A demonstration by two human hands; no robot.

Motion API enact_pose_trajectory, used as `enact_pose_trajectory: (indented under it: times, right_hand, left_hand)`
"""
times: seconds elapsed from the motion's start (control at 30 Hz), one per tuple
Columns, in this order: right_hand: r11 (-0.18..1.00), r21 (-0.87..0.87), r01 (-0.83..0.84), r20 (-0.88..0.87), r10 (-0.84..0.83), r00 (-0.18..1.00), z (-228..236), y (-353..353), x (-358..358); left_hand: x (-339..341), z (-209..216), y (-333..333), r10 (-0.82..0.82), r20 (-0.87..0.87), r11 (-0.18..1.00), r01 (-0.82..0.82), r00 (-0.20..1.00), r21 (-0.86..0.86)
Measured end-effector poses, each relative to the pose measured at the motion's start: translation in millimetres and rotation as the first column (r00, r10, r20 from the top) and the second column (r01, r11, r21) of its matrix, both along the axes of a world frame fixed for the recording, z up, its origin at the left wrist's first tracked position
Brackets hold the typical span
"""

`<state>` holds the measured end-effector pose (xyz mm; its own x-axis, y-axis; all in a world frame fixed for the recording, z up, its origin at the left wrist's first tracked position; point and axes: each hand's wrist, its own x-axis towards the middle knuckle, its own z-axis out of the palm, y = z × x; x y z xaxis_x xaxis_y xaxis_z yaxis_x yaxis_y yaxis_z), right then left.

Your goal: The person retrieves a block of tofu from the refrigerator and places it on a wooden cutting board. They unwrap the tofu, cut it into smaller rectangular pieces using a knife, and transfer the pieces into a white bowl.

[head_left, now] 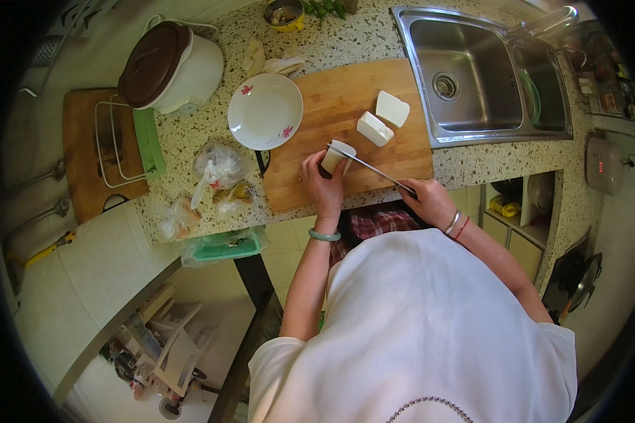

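Observation:
On the wooden cutting board (363, 81), my left hand (322, 189) steadies a white block of tofu (340, 151), its fingers closed round the near and left sides. My right hand (432, 205) is closed on the handle of a kitchen knife (375, 170). The blade points up and left, with its tip end at the top of the held block; whether it has cut in, I cannot tell. Two more white tofu pieces, a near one (375, 130) and a far one (392, 108), lie farther right. A white plate with red flowers (265, 111) overlaps the board's left edge.
A steel double sink (466, 77) is set into the speckled counter (360, 37) at right. Plastic bags (221, 166) lie left of the board. Behind them stand a white pot with a brown lid (197, 74) and a green rack (148, 144). A yellow bowl (284, 15) sits at the back.

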<state>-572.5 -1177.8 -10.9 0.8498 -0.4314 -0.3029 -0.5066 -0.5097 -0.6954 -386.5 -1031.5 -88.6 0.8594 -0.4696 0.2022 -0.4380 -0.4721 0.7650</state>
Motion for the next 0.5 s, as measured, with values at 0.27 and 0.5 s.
enact_pose_trajectory:
  times: [0.27, 0.5]
  right_hand:
    - [0.999, -0.032, -0.006, -0.005, 0.006, 1.000, -5, 1, 2]
    - [0.999, -0.049, -0.023, -0.069, 0.019, 0.997, -11, 2, 5]
  left_hand:
    - [1, 1, 1, 0.000, -0.006, 1.000, 0.000, 1.000, 0.011]
    - [1, 2, 1, 0.010, -0.020, 0.999, -0.009, 1.000, 0.037]
